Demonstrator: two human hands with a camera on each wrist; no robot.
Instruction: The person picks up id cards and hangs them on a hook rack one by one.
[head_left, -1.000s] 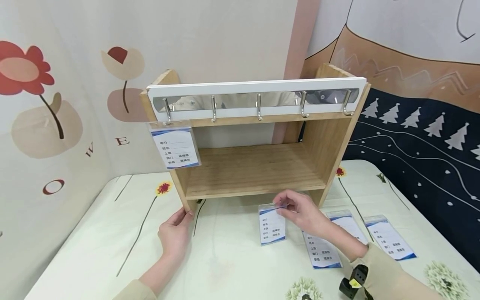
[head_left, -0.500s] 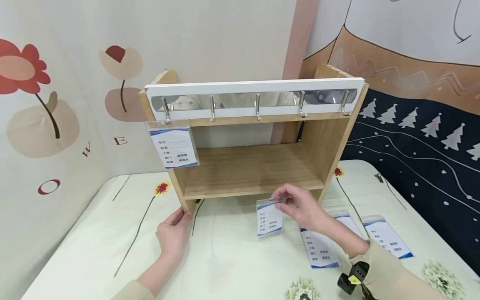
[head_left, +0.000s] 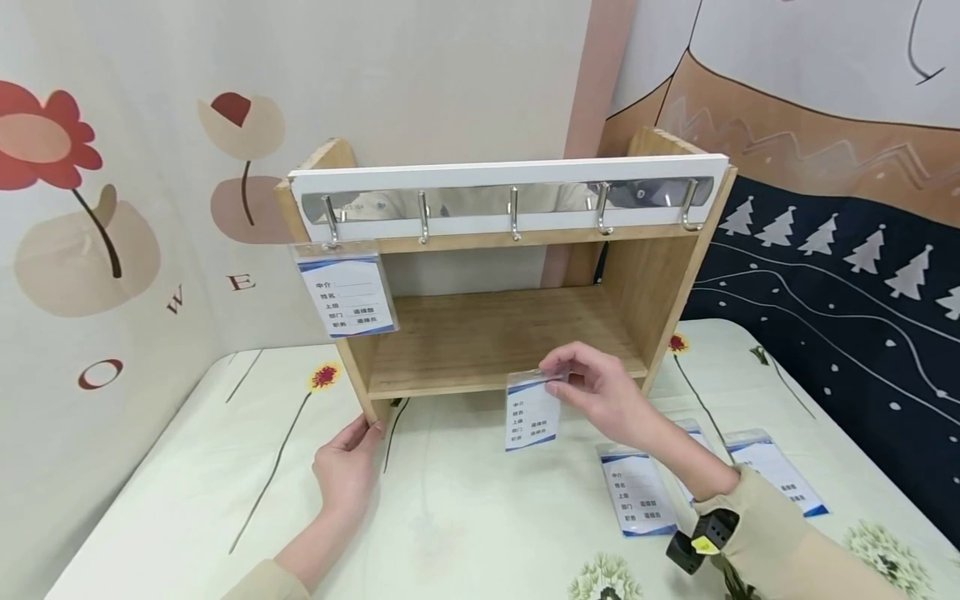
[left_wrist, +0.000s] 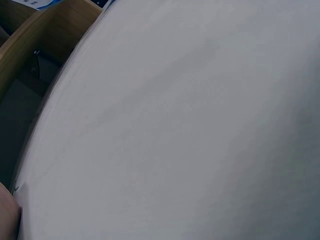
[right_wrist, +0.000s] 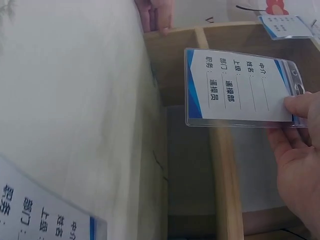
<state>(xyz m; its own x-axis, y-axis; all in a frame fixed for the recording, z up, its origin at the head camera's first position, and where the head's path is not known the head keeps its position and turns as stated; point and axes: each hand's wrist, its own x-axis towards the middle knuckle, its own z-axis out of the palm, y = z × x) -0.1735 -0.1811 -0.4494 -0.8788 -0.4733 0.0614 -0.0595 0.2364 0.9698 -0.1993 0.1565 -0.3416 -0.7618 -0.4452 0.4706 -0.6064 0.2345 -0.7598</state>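
Note:
My right hand pinches a clear-sleeved ID badge by its upper right corner, off the table, before the lower front of a wooden shelf. The right wrist view shows the badge close up, thumb on its slotted end. My left hand grips the foot of the shelf's left side panel. Another badge hangs from the leftmost metal hook; the white rail carries several such hooks. Only a sliver of the left hand appears in the left wrist view.
On the light tablecloth, to the right, lie a badge and another badge. Between them a third badge is partly covered by the right forearm. Patterned curtains stand behind the shelf.
The right hand has lifted the badge upward and slightly left, toward the shelf's lower board. My left hand keeps its grip on the side panel, and the hanging badge stays put.

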